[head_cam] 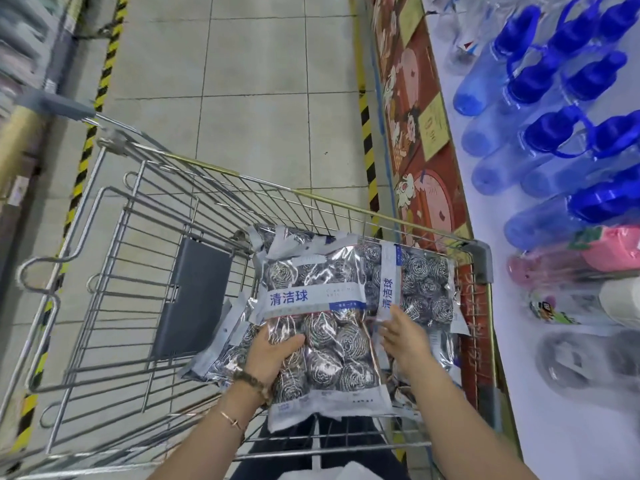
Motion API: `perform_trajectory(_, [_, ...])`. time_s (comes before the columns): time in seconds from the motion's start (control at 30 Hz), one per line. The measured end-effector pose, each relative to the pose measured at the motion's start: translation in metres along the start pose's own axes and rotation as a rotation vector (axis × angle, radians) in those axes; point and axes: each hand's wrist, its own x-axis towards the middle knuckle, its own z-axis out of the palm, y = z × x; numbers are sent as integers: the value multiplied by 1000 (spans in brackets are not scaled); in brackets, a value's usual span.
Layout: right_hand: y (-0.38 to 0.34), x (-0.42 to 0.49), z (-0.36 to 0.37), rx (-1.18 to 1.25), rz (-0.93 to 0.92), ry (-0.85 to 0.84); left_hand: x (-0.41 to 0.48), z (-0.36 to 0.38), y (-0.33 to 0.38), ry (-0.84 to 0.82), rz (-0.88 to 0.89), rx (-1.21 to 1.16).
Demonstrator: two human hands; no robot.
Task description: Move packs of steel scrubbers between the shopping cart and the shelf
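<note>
Top scrubber pack lies on pile of packs in cart. Left hand grips its left edge, thumb on top. Right hand at right edge; grip unclear.

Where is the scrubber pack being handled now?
Head view: the top pack lies on the pile at the right side of the shopping cart, beside the blue bottles; the left hand grips its lower left, the right hand is at its right edge.
</note>
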Motion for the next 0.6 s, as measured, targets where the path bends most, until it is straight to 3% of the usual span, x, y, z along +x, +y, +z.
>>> perform_trajectory(0.23, [-20, 47, -15, 514, 244, 149, 11, 0, 0, 43, -3, -86])
perform_trajectory(0.33, [-24, 57, -9, 716, 240, 152, 15, 2, -1, 65, -20, -97])
perform_trajectory(0.6, [-24, 58, 24, 618, 77, 130, 20, 5, -3, 122, -64, -123])
